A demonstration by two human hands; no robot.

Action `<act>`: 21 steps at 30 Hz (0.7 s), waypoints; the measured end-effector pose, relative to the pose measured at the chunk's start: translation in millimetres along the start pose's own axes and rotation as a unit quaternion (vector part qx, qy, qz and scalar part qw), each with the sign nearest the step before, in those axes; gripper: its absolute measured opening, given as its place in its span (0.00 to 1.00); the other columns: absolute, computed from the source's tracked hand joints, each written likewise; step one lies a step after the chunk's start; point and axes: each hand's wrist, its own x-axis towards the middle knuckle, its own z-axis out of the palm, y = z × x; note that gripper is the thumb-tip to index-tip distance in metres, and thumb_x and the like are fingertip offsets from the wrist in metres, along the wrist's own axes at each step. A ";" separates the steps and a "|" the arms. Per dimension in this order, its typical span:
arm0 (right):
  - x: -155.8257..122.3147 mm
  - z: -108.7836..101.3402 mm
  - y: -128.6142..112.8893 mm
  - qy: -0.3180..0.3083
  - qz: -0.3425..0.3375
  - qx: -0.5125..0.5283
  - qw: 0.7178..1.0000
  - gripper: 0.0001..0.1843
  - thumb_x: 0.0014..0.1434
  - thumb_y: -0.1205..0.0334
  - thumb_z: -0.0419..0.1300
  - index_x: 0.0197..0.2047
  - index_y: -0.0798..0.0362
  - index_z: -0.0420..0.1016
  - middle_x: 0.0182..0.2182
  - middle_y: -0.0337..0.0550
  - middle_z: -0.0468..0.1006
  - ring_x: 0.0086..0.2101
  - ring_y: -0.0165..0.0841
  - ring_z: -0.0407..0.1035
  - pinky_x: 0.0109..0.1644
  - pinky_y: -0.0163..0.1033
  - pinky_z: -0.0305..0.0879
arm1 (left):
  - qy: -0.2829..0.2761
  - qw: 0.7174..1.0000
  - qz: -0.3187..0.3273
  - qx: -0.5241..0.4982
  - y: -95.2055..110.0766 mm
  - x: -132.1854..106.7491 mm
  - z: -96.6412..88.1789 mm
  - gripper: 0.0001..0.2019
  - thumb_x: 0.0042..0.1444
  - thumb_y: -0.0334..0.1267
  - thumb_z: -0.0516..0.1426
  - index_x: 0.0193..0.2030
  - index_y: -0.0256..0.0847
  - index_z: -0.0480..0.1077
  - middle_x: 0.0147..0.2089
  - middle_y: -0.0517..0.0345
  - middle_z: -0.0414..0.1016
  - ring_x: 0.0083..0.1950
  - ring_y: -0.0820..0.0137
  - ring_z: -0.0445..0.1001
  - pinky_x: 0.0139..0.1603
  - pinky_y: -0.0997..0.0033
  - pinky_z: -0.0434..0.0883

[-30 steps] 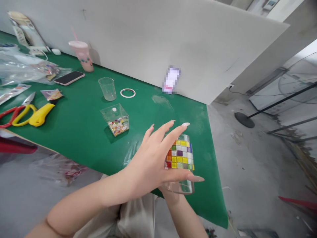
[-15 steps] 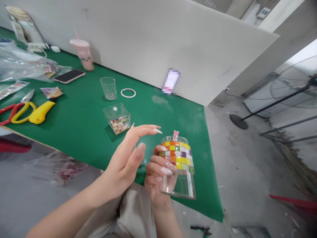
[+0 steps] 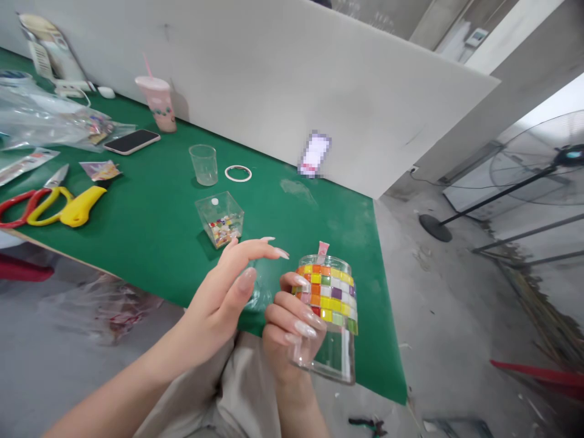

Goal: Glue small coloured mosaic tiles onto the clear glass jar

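Note:
My right hand (image 3: 294,322) is wrapped around a clear cup (image 3: 328,353). Rows of small coloured mosaic tiles (image 3: 332,291) in yellow, orange, white, green and purple cover the cup's upper part; the lower part is bare. A small pink piece (image 3: 323,251) sticks up at its top; whether it is inside or behind, I cannot tell. To the left, my left hand (image 3: 239,283) hovers with fingers stretched and thumb apart, holding nothing visible. Just beyond that hand stands a clear square container (image 3: 219,210) with loose tiles (image 3: 225,229) in its bottom.
On the green table (image 3: 150,213) stand an empty clear cup (image 3: 204,164), a white ring (image 3: 238,173) and a pink drink cup (image 3: 157,103). A phone (image 3: 132,142), scissors (image 3: 43,198) and plastic bags (image 3: 50,118) lie left. A blurred screen (image 3: 314,154) leans against the white panel.
My left hand has shifted slightly left and down, away from the tiled cup. The cup sits a little lower in view, still in my right hand; the whole view has moved slightly.

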 end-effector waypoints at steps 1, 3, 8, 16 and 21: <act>-0.2 0.7 0.8 -0.011 0.000 0.005 1.000 0.08 0.55 0.61 0.61 0.39 0.48 0.67 0.18 0.25 0.55 0.17 0.22 0.51 0.23 0.24 0.55 | -0.003 1.000 0.000 -0.001 0.4 -0.8 -0.6 0.24 0.65 0.55 0.38 0.54 0.49 0.67 0.60 0.57 0.70 0.65 0.62 0.62 0.70 0.54 0.50; -0.5 0.9 1.5 -0.027 0.001 0.026 0.999 0.09 0.55 0.61 0.62 0.39 0.48 0.67 0.18 0.25 0.55 0.17 0.21 0.51 0.23 0.23 0.55 | -0.010 1.000 0.006 -0.003 2.1 -2.6 -1.9 0.23 0.65 0.54 0.39 0.54 0.49 0.67 0.60 0.57 0.70 0.65 0.61 0.62 0.70 0.53 0.50; -3.7 -2.0 -0.5 0.047 0.021 -0.023 0.998 0.12 0.53 0.53 0.63 0.39 0.48 0.70 0.21 0.29 0.61 0.20 0.23 0.57 0.23 0.26 0.60 | -0.024 0.999 0.039 0.004 12.2 -7.8 -4.9 0.26 0.58 0.54 0.55 0.61 0.52 0.59 0.64 0.55 0.64 0.69 0.58 0.56 0.69 0.52 0.53; -11.6 -6.1 -1.1 0.157 0.002 -0.084 0.984 0.17 0.51 0.44 0.62 0.38 0.47 0.70 0.20 0.28 0.57 0.20 0.23 0.53 0.22 0.26 0.60 | -0.064 0.992 0.093 0.052 26.6 -1.1 -4.5 0.37 0.47 0.46 0.66 0.64 0.54 0.57 0.66 0.51 0.58 0.70 0.50 0.53 0.69 0.47 0.54; -10.4 -17.0 -0.2 0.171 -0.007 -0.112 0.979 0.20 0.55 0.40 0.51 0.35 0.47 0.71 0.18 0.27 0.59 0.17 0.21 0.52 0.18 0.23 0.53 | -0.069 0.993 0.098 0.016 28.9 -0.3 2.5 0.34 0.48 0.45 0.65 0.62 0.54 0.58 0.64 0.53 0.61 0.71 0.54 0.51 0.70 0.48 0.51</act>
